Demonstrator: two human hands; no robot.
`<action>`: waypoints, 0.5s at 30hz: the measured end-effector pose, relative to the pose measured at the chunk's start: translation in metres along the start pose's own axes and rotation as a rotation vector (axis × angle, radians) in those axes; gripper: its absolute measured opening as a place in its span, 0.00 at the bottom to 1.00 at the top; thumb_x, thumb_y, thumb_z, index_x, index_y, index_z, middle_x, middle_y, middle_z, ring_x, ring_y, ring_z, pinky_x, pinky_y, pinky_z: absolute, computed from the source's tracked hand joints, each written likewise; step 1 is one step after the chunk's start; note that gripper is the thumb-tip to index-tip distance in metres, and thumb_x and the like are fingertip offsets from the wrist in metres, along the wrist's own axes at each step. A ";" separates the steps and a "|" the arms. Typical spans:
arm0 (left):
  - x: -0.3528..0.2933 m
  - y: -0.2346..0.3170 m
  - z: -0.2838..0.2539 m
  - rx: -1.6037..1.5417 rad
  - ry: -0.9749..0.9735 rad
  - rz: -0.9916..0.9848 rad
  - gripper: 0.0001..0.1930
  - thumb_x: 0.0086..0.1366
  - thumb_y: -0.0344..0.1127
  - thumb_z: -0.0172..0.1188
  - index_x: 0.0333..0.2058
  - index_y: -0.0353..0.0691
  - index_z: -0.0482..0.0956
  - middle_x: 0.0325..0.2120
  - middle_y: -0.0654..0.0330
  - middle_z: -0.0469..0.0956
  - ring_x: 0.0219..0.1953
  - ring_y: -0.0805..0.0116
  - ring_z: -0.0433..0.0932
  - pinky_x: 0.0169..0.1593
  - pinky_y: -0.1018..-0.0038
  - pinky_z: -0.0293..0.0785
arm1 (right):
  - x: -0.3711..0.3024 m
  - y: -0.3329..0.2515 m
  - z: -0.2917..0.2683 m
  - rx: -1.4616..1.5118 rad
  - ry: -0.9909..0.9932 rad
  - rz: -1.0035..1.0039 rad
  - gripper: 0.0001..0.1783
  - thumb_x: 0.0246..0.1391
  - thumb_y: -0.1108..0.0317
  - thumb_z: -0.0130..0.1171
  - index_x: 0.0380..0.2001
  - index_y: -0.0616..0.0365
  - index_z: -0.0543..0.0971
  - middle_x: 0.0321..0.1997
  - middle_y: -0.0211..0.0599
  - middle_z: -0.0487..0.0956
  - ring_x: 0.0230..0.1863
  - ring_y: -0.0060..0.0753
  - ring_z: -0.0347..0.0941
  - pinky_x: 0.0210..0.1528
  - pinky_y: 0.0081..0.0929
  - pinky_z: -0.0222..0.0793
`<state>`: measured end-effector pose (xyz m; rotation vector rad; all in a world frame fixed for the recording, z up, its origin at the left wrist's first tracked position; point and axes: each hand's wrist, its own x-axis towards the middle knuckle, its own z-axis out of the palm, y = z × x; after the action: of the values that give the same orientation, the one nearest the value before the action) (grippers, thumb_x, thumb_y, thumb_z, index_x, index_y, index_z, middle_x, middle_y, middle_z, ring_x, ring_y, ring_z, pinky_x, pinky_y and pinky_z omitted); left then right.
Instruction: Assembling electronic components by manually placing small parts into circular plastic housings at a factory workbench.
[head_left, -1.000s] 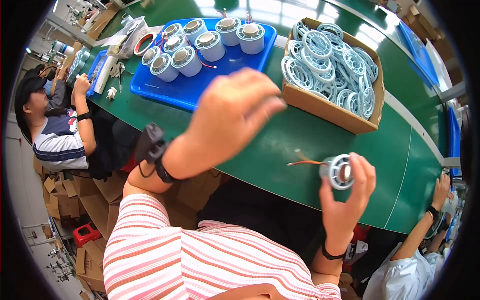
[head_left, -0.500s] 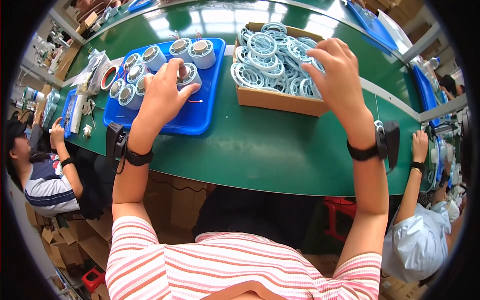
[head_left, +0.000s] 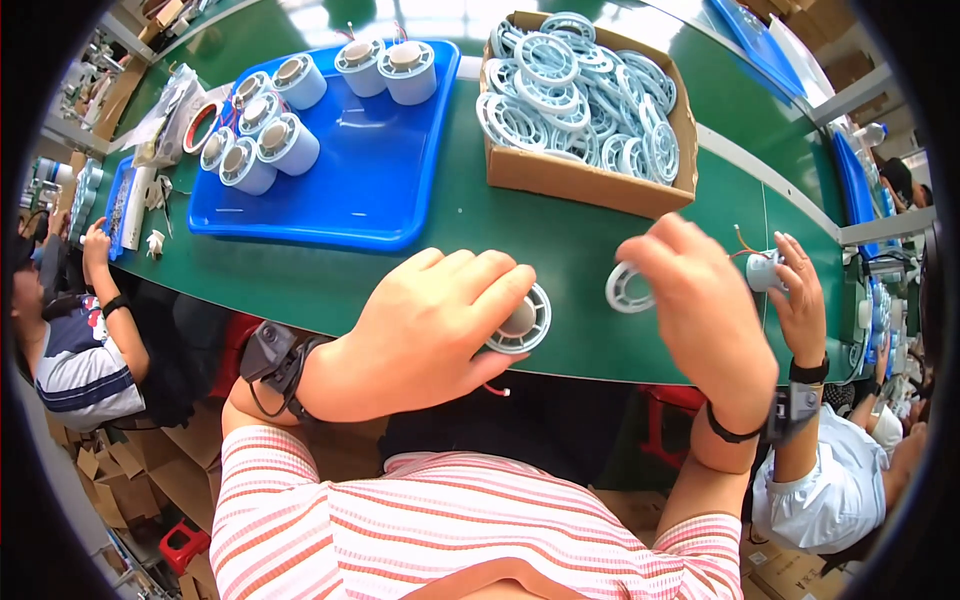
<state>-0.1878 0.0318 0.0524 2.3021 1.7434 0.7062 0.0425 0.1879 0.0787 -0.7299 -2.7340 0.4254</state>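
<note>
My left hand (head_left: 420,325) is closed around a pale blue cylindrical motor (head_left: 537,325) near the table's front edge. Its slotted round end with a grey centre faces up, and a short wire with a small connector (head_left: 497,390) sticks out below the fingers. To the right, my right hand (head_left: 705,300) pinches a pale blue plastic ring (head_left: 615,292) by its far side, apart from the motor. Behind it stands a cardboard box (head_left: 570,183) heaped with similar rings (head_left: 548,97). A blue tray (head_left: 370,165) at the left holds several more such motors (head_left: 292,145).
A red-rimmed tape roll (head_left: 200,128) and a plastic bag (head_left: 172,135) lie left of the tray. At the right, a co-worker's hand (head_left: 803,300) holds a similar motor (head_left: 763,272) close to my right hand. Another person (head_left: 85,360) sits at the left.
My left hand has taken a motor out of the tray and brought it to the table's front edge. My right hand has come back from the box with a ring.
</note>
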 end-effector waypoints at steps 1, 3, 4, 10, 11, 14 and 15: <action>-0.001 0.000 0.007 -0.025 -0.060 -0.001 0.35 0.51 0.37 0.78 0.56 0.38 0.74 0.50 0.52 0.78 0.44 0.53 0.81 0.45 0.65 0.76 | -0.004 0.003 0.013 0.031 -0.048 -0.019 0.11 0.59 0.81 0.56 0.45 0.61 0.80 0.43 0.45 0.79 0.44 0.50 0.76 0.46 0.37 0.73; 0.001 0.000 0.014 -0.072 -0.060 -0.033 0.35 0.51 0.36 0.78 0.57 0.37 0.74 0.50 0.52 0.77 0.44 0.53 0.81 0.45 0.66 0.77 | -0.012 0.009 0.037 0.092 -0.132 -0.044 0.13 0.59 0.80 0.58 0.47 0.60 0.81 0.48 0.45 0.79 0.46 0.49 0.77 0.48 0.37 0.73; 0.001 0.001 0.016 -0.109 -0.052 -0.071 0.35 0.51 0.35 0.78 0.57 0.36 0.73 0.51 0.52 0.76 0.45 0.53 0.81 0.44 0.67 0.77 | -0.016 0.010 0.043 0.096 -0.137 -0.040 0.13 0.59 0.80 0.58 0.47 0.60 0.81 0.48 0.45 0.79 0.46 0.49 0.77 0.48 0.37 0.73; 0.001 0.006 0.025 -0.541 -0.123 -0.378 0.35 0.57 0.26 0.73 0.62 0.36 0.69 0.55 0.54 0.74 0.50 0.61 0.82 0.45 0.72 0.81 | -0.053 0.003 0.069 0.251 0.114 0.099 0.25 0.50 0.78 0.68 0.54 0.59 0.79 0.59 0.46 0.76 0.56 0.48 0.76 0.58 0.35 0.72; -0.001 0.006 0.031 -0.686 -0.111 -0.415 0.34 0.59 0.24 0.71 0.63 0.37 0.67 0.55 0.55 0.73 0.51 0.64 0.81 0.47 0.73 0.81 | -0.058 0.001 0.071 0.246 0.116 0.105 0.28 0.48 0.78 0.70 0.55 0.59 0.79 0.60 0.46 0.76 0.58 0.49 0.75 0.60 0.35 0.71; -0.003 0.008 0.041 -0.969 -0.074 -0.494 0.35 0.62 0.19 0.66 0.66 0.38 0.64 0.56 0.57 0.73 0.54 0.70 0.79 0.49 0.74 0.83 | -0.067 0.004 0.078 0.368 0.219 0.131 0.36 0.44 0.79 0.72 0.60 0.60 0.75 0.61 0.48 0.76 0.60 0.47 0.75 0.61 0.37 0.71; -0.001 0.008 0.043 -1.030 -0.121 -0.505 0.35 0.63 0.18 0.65 0.67 0.39 0.63 0.56 0.58 0.73 0.54 0.71 0.78 0.50 0.74 0.83 | -0.069 0.004 0.080 0.426 0.271 0.146 0.39 0.42 0.79 0.73 0.62 0.60 0.73 0.61 0.48 0.76 0.60 0.46 0.74 0.62 0.37 0.71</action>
<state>-0.1615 0.0344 0.0178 1.1427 1.3190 0.9973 0.0742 0.1388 -0.0094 -0.8010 -2.2402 0.8416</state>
